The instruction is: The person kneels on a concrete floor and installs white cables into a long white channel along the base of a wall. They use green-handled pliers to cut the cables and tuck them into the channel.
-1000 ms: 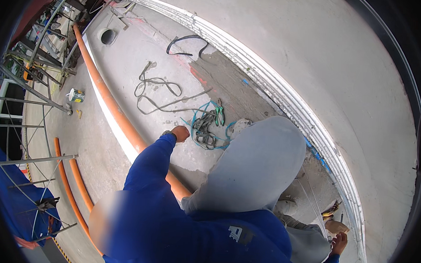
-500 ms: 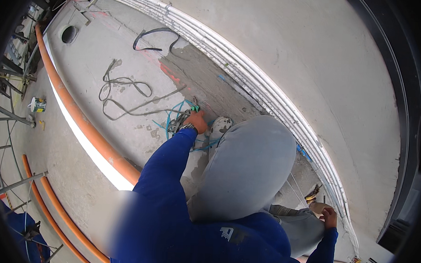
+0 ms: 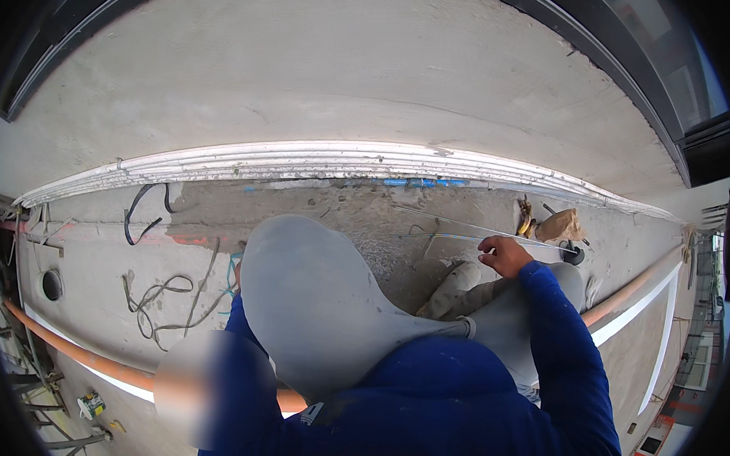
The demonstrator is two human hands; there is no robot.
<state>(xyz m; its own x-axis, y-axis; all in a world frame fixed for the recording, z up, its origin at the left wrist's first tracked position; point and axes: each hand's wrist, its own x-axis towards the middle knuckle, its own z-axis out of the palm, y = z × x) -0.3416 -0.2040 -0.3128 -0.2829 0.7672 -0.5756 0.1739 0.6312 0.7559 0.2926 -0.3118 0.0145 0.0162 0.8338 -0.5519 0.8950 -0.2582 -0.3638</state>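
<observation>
My right hand [image 3: 505, 258], out of a blue sleeve [image 3: 575, 351], is just beside the folded right leg in grey trousers. Its fingers are curled, thumb and forefinger set narrow, right by two thin pale straight strands [image 3: 495, 231] that run above the concrete floor [image 3: 333, 202]. From this view I can't tell whether they pinch a strand.

Near that hand, on the floor, I see a crumpled brown paper bag [image 3: 560, 226], a yellow-handled hand tool [image 3: 526, 217] beside it, and a small round black object [image 3: 573, 253] by the strands' far end.

My left hand [image 3: 237, 273] is mostly hidden behind the raised grey knee [image 3: 298, 266]; I can't tell how its fingers stand. Close to it is a loop of teal cord [image 3: 233, 265], with a long grey flat strap [image 3: 169, 286] lying loosely coiled farther left.
</observation>
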